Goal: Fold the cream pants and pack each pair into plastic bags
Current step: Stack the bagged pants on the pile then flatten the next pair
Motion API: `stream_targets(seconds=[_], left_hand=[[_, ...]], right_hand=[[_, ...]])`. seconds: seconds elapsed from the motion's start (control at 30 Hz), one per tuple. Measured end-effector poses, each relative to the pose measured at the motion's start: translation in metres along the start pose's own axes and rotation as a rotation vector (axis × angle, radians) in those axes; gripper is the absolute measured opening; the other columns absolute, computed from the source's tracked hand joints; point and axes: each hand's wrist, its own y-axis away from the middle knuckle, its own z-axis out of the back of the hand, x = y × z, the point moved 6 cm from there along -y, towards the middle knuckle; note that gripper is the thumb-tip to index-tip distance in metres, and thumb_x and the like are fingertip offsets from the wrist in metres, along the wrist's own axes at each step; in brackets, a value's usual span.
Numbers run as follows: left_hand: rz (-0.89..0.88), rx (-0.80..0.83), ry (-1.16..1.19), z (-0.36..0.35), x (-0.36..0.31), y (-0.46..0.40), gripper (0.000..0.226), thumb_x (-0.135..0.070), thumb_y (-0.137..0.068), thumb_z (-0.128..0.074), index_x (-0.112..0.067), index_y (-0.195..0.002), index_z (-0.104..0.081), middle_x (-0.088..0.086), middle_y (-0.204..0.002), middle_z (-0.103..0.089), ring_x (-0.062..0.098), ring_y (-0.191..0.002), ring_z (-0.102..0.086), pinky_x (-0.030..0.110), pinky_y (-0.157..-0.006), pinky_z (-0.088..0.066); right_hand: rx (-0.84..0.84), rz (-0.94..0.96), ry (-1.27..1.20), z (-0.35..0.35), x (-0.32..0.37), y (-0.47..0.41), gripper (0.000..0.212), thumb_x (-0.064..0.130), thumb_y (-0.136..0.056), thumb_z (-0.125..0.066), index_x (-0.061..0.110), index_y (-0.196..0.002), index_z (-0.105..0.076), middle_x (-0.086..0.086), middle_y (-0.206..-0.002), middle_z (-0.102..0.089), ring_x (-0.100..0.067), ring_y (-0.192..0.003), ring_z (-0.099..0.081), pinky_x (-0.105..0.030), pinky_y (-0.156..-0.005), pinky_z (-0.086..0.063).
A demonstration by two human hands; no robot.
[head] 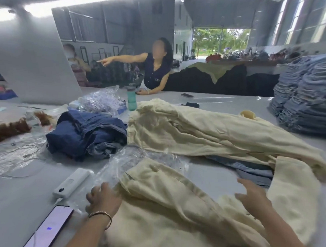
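A pair of cream pants (170, 198) lies partly folded on the table right in front of me. My left hand (102, 199) grips its left edge with curled fingers, beside crinkled clear plastic bags (123, 164). My right hand (252, 196) hovers just over the pants' right side with fingers spread and relaxed. A second heap of cream pants (204, 132) stretches across the table behind, over some blue garments (253, 170).
A bundle of dark blue jeans (87, 135) sits at centre left. A white power bank (71, 183) and a phone (49, 228) lie near my left arm. A green bottle (131, 97), stacked denim (308, 103) at right, a person across the table (155, 67).
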Motion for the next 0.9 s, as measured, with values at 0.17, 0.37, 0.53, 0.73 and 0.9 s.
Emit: stream_targets(seconds=[0.17, 0.37, 0.53, 0.73, 0.9], left_hand=[[-0.604, 0.037, -0.083, -0.042, -0.1, 0.049, 0.091, -0.034, -0.074, -0.064, -0.036, -0.149, -0.014, -0.003, -0.158, 0.0, 0.022, -0.145, 0.008, 0.038, -0.119, -0.002], [-1.215, 0.231, -0.45, -0.129, -0.194, 0.13, 0.104, -0.044, -0.07, -0.061, -0.055, -0.142, 0.012, -0.014, -0.153, 0.024, 0.017, -0.141, 0.028, 0.045, -0.117, 0.011], [-1.296, 0.389, -0.474, -0.147, -0.232, 0.153, 0.019, -0.03, -0.079, -0.058, -0.017, -0.091, -0.065, 0.003, -0.121, -0.061, 0.022, -0.121, -0.049, 0.035, -0.107, -0.027], [-0.892, 0.582, 0.168, -0.068, -0.262, 0.103, 0.031, -0.047, -0.046, -0.052, -0.018, -0.056, -0.053, -0.005, -0.057, -0.051, 0.01, -0.059, -0.044, 0.03, -0.058, -0.031], [-0.445, -0.129, 0.309, -0.019, -0.255, 0.029, 0.023, -0.017, -0.077, -0.059, -0.01, -0.097, -0.052, 0.023, -0.1, -0.061, 0.036, -0.09, -0.055, 0.036, -0.071, -0.04]], right_hand=[[-0.126, -0.283, 0.106, 0.016, -0.125, 0.03, 0.066, -0.002, -0.085, -0.038, 0.031, -0.142, -0.042, -0.003, -0.151, -0.033, -0.029, -0.131, -0.036, -0.038, -0.105, -0.038], [0.042, -0.217, 0.355, -0.01, -0.164, 0.044, 0.069, 0.015, -0.085, -0.047, 0.049, -0.142, -0.029, -0.004, -0.158, -0.001, -0.03, -0.14, -0.017, -0.034, -0.109, -0.033], [-0.14, -0.14, 0.062, 0.024, -0.157, 0.042, 0.028, 0.029, -0.075, -0.035, 0.027, -0.082, -0.062, -0.002, -0.124, -0.061, -0.024, -0.126, -0.046, -0.03, -0.096, -0.035], [-0.54, 0.027, -0.161, 0.104, -0.099, 0.03, 0.026, 0.031, -0.067, -0.039, 0.013, -0.049, -0.044, 0.0, -0.047, -0.046, -0.029, -0.056, -0.049, -0.033, -0.051, -0.03], [-0.904, 0.324, 0.027, 0.133, -0.023, -0.007, 0.034, 0.021, -0.081, -0.069, 0.007, -0.111, -0.064, -0.015, -0.111, -0.064, -0.035, -0.102, -0.058, -0.043, -0.092, -0.035]])
